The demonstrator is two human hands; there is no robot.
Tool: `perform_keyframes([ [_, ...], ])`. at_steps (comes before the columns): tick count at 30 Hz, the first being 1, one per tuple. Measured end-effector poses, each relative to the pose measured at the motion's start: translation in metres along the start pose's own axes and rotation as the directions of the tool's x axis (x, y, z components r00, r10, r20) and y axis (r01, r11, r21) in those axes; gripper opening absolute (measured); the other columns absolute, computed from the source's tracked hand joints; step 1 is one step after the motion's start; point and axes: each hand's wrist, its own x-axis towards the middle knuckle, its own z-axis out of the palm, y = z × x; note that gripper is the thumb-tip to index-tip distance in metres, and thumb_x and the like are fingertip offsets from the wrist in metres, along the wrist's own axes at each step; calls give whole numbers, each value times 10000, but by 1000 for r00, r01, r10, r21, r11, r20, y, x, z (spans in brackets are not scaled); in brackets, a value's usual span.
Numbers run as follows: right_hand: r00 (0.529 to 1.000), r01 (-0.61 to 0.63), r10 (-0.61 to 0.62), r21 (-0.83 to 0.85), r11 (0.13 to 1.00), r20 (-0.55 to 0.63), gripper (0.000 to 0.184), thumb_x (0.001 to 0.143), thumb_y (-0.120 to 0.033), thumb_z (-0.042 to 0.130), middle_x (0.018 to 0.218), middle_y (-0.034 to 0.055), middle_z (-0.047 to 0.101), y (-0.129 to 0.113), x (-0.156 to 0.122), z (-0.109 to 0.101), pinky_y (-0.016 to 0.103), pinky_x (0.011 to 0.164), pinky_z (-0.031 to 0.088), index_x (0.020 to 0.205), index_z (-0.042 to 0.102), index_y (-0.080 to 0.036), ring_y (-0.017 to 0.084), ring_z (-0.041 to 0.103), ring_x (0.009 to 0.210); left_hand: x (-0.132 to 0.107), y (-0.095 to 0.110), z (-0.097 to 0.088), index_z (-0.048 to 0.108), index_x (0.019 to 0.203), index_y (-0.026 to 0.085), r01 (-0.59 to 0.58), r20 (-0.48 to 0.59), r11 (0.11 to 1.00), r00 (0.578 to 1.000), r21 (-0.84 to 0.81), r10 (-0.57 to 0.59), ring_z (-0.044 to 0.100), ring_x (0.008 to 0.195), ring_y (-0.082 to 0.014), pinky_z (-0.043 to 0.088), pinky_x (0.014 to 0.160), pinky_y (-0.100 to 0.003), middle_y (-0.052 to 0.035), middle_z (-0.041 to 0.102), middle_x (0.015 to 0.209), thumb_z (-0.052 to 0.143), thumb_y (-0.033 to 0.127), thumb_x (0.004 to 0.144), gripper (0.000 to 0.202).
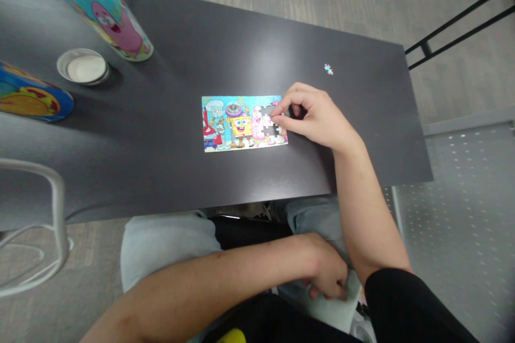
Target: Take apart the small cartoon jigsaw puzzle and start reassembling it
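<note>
A cartoon jigsaw puzzle (241, 127) lies flat on the dark table, with dark gaps showing among the pieces near its right end. Over these gaps is my right hand (311, 112), thumb and forefinger pinched on a small pinkish puzzle piece (271, 118). The fingertips partly cover that piece, so whether it sits in its slot is unclear. My left hand (328, 270) rests on my lap below the table edge, fingers curled in, with nothing visible in it. A loose puzzle piece or small joined cluster (329, 69) lies beyond my right hand.
A tall cartoon-printed tube (120, 27) stands at the far left of the table (169, 171). Near it are a round lid (83, 66) and a blue printed tube (34, 96). A white curved metal frame (60, 214) is at the left edge. Black rails (462, 24) stand at far right.
</note>
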Motion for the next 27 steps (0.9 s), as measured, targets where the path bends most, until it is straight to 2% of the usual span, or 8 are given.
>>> perform_keyframes([
  [4,1000,-14,14,-18,1000,20,52,1088,-296,968,1120,65,802,4,0,-1,524,843,590,1058,938,-327,265,587,817,2,-1,2,689,715,327,3,-2,1000,1000,7,-3,826,908,-246,606,841,-362,71,832,704,850,313,1039,362],
  [7,1000,-10,10,-13,1000,13,120,1081,-408,1022,1118,62,800,9,0,-2,519,858,603,1075,929,-333,272,575,853,3,-1,4,677,715,326,12,-15,1000,1000,20,-11,818,875,-230,592,821,-358,84,818,694,816,277,1072,387],
  [11,999,-38,38,7,999,-22,262,1126,-581,1004,1101,62,790,13,1,-4,510,847,579,1116,918,-334,268,530,853,3,-1,4,683,729,327,21,-11,999,1000,24,-21,831,875,-222,595,825,-363,85,819,693,793,263,1074,368],
  [16,999,-45,46,22,999,-11,436,1025,-744,1076,1068,72,776,13,2,-5,547,860,564,1083,909,-345,292,548,868,2,-1,2,703,763,326,19,1,999,1000,30,-19,831,921,-240,611,884,-385,82,834,713,796,268,1072,327],
  [18,999,-46,46,13,999,-4,412,1035,-721,1069,1062,74,782,13,2,-5,554,870,564,1086,911,-344,299,560,879,2,-1,1,697,757,330,20,0,999,1000,29,-20,832,938,-245,614,885,-389,84,834,713,813,280,1057,325],
  [22,999,-34,34,1,999,-10,267,1075,-574,1040,1066,73,793,15,2,-4,558,896,573,1112,916,-341,303,583,902,-1,1,2,684,749,332,26,3,999,1000,26,-26,835,949,-234,615,896,-379,88,827,706,800,263,1057,337],
  [27,999,-35,35,-40,999,-5,205,1086,-505,1040,1108,73,807,18,1,-5,568,951,606,1146,922,-349,315,611,954,-2,3,3,689,763,327,28,-9,999,1000,40,-28,830,945,-233,606,904,-382,90,826,707,788,250,1060,322],
])
